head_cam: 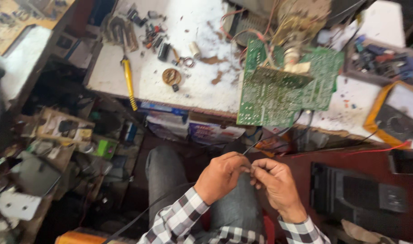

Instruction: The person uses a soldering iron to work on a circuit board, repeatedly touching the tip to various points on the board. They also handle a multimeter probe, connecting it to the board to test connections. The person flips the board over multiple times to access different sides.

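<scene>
Both hands low over the lap, working a thin black wire (269,135). Left hand (222,176) and right hand (274,180) meet fingertip to fingertip, both pinched shut on the wire end; the exact tip is hidden between the fingers. Wire runs up-right toward the green circuit board (279,86) hanging off the edge of the white bench (170,27).

Step, imo: prepping the wire end, twisting or stripping, can't tell which. Next move needs a steady pinch and small finger motion, w/o tugging the board. Yellow soldering iron (129,81) lies on bench, well apart. Yellow meter (396,115) at right, red lead (373,150) nearby.
</scene>
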